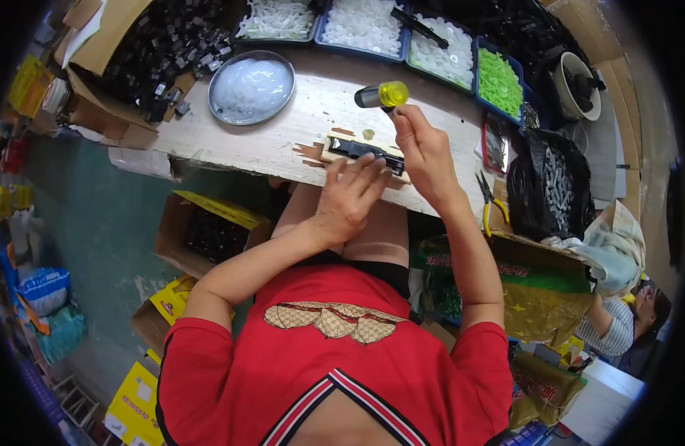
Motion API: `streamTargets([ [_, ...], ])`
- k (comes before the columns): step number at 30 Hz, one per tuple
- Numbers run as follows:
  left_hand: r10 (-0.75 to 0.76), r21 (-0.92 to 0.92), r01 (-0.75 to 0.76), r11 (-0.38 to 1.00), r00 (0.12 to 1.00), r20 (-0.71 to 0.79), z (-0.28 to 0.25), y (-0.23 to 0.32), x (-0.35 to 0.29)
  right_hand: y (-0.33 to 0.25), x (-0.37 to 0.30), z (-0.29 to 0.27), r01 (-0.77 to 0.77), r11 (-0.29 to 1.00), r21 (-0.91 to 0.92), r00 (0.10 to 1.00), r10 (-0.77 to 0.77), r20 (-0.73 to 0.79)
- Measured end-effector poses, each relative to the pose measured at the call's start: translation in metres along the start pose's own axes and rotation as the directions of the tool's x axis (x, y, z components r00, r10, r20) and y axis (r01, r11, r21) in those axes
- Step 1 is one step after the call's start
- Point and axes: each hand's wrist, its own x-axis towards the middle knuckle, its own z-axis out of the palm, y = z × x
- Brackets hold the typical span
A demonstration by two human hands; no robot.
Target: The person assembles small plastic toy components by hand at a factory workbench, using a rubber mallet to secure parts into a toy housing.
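Screwdriver [381,95] with yellow-and-grey handle clenched in the right hand [424,152], shaft pointing down toward the black part [365,151] at the near edge of the worktop [283,141]. Left hand [350,197] laid flat, fingers spread, pressing on the near end of that black part and the thin wooden block beneath it; nothing clasped, only held down.

Judged best for this step: shaft kept upright over the screw, pressure straight down before turning, left fingers kept clear of the tip, block pinned against the worktop's edge to stop it sliding off toward the lap.

Counted:
- one screwdriver, one black part under work
- one round metal dish [252,87] of pale pieces, toward the far left of the worktop
- four blue trays along the far edge: three of white pieces [361,26], one of green pieces [500,80]
- one black tool lying across the white trays
- one pair of yellow-handled pliers [489,199] off the right edge
- one black bag [550,186] of pale pieces, right
- one open carton of black parts [175,52], far left corner; exact number of pieces impossible to tell.
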Motion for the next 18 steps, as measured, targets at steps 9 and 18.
streamTargets([
  [9, 0.029, 0.006, -0.029, 1.0, 1.0, 0.007, 0.011, -0.004, -0.008, -0.013, 0.008, 0.012, -0.095, 0.99, -0.107, 0.983, 0.11, 0.145],
  [18, -0.004, -0.125, -0.004, 0.992, 0.998, -0.064, -0.005, -0.008, 0.009, 0.022, -0.018, -0.026, -0.231, 0.936, -0.267, 0.955, 0.27, 0.12],
])
